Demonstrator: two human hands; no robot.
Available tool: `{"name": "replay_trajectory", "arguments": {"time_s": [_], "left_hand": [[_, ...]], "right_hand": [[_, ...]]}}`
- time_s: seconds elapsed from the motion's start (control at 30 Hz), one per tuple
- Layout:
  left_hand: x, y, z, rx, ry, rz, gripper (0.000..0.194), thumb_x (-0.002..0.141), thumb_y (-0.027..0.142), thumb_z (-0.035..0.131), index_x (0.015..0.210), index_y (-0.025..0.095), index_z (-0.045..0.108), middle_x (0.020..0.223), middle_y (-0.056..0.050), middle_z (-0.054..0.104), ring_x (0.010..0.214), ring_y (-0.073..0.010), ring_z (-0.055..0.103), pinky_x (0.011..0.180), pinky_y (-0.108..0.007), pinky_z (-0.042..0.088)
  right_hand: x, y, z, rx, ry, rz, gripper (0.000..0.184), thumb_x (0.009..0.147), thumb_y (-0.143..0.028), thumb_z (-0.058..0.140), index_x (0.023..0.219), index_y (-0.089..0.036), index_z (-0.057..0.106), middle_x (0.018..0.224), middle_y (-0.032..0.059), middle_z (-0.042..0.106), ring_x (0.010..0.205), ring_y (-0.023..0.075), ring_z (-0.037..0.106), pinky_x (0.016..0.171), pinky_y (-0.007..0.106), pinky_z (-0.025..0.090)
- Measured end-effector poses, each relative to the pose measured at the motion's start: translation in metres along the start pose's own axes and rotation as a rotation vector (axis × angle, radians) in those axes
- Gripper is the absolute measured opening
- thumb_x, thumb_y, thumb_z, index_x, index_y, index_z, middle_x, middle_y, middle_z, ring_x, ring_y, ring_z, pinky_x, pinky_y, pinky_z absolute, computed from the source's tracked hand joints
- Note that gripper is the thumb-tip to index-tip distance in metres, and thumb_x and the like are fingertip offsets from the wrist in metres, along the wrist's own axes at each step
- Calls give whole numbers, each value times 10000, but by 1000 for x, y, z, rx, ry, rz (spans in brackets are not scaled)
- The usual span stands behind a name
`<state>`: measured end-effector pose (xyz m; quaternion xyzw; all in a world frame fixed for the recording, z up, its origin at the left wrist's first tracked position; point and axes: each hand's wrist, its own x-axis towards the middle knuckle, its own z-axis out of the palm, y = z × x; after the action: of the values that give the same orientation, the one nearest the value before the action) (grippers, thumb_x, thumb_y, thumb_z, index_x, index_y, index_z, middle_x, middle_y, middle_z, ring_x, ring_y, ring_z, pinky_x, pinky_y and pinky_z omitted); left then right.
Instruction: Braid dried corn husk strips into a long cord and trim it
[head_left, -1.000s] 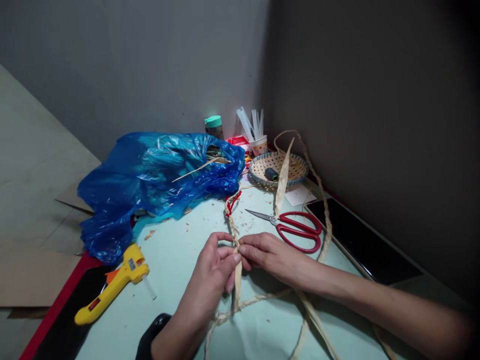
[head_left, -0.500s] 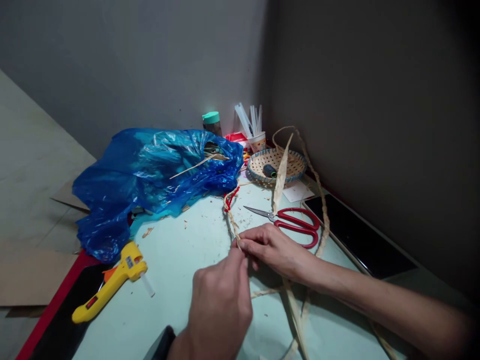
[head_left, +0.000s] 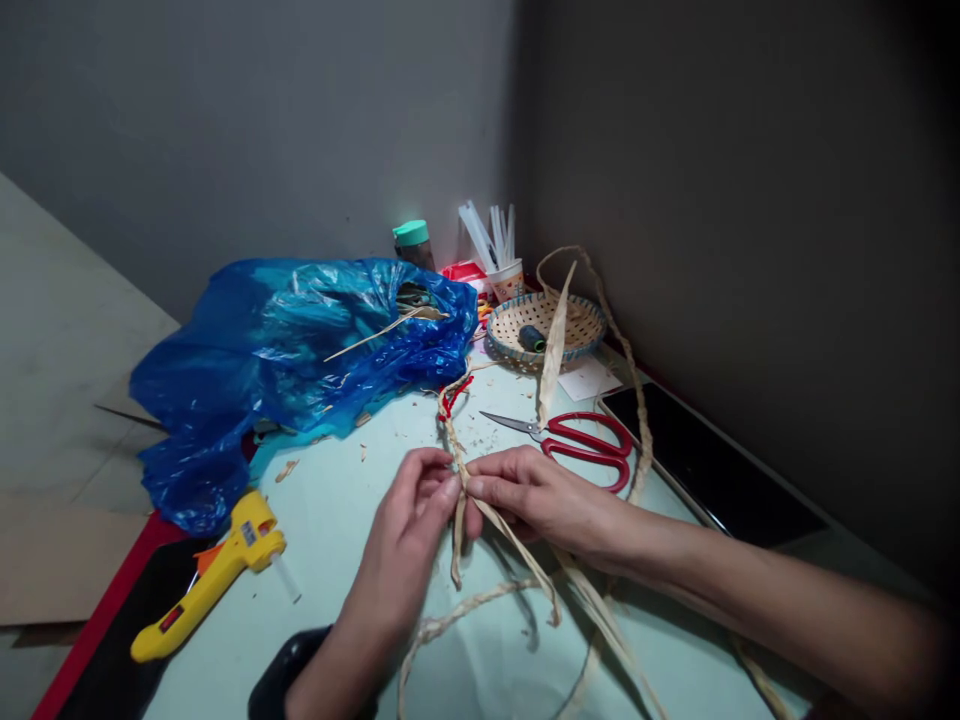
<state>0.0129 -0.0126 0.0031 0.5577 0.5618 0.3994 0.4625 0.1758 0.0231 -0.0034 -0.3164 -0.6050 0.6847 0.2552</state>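
A pale straw-coloured braid [head_left: 453, 440] of dried leaf strips runs toward me from a red tie [head_left: 454, 398]. My left hand [head_left: 412, 535] pinches it from the left, thumb and fingers closed at its near end. From the right, my right hand [head_left: 529, 495] pinches the same spot between thumb and forefinger. Loose strips [head_left: 525, 560] hang below the fingers, one short and one longer. A long finished braid [head_left: 645, 430] curls around on the right and passes under my right forearm. Just beyond my right hand lie red-handled scissors [head_left: 589, 440], blades pointing left.
A yellow glue gun [head_left: 214, 585] lies at the left edge. A blue plastic bag [head_left: 300, 330] holding plant material fills the back left. Behind are a woven basket [head_left: 510, 345] with a dark thread spool [head_left: 532, 338], a paper cup [head_left: 507, 283] of glue sticks, and a dark-screened tablet [head_left: 712, 470].
My left hand has turned and shifted left, showing its thumb side. Loose strip ends now hang below the fingers. My right hand stays at the braid. The view has shifted slightly.
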Motion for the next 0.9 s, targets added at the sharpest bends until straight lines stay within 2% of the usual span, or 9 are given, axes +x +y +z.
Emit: {"name": "replay_trajectory", "arguments": {"time_s": [0.07,0.13,0.23,0.33,0.4,0.57,0.73,0.9], "left_hand": [[5,-2,0,-274,-222,-186,172,881,362,513,883,191,507,704,4,542,531,-95,423,503,-220,323],[7,-3,2,-398,-299,-284,197,873,367,530,853,175,488,655,24,504,453,-51,257,420,-190,175],[6,-4,5,-418,-288,-328,196,866,348,552,911,162,506,637,29,501,451,-38,167,405,-187,81],[4,-4,7,-438,-288,-367,211,870,349,545,950,156,518,620,35,500,436,-28,136,393,-184,58],[3,-5,7,-443,-254,-382,225,852,342,571,967,154,523,590,50,476,425,-25,154,387,-178,64],[2,-8,7,-275,-154,-325,237,849,340,560,978,142,547,503,66,460,382,-33,206,380,-189,108],[2,-7,10,-148,-103,-243,200,824,322,565,847,126,602,505,25,532,385,-40,240,384,-198,135],[0,-8,13,-170,-46,-271,203,773,330,613,743,129,608,388,61,427,349,-41,251,394,-199,149]], "right_hand": [[0,-2,0,-17,-32,-19,317,944,-279,413,741,-121,598,603,-29,508,493,68,310,458,196,218],[-1,-6,-2,-92,-48,-31,277,942,-236,414,747,-126,577,658,-18,547,523,68,353,484,185,260],[-3,-14,-7,-255,-77,-33,276,947,-204,403,761,-124,591,692,-12,575,559,71,417,539,182,317],[-5,-20,-11,-440,-97,-65,291,947,-169,376,815,-124,633,741,10,635,614,85,497,607,194,356],[-7,-22,-12,-614,-51,-103,273,934,-176,401,813,-129,642,731,16,649,624,93,517,623,204,355],[-11,-19,-9,-994,82,-125,275,932,-262,421,782,-144,620,607,12,577,514,88,421,524,224,266],[-15,-16,-2,-1129,135,-80,270,917,-264,415,760,-159,608,582,11,548,456,80,330,470,237,188],[-18,-15,12,-1233,184,-97,268,913,-253,408,740,-157,589,517,-4,492,411,85,221,450,267,136]]}}
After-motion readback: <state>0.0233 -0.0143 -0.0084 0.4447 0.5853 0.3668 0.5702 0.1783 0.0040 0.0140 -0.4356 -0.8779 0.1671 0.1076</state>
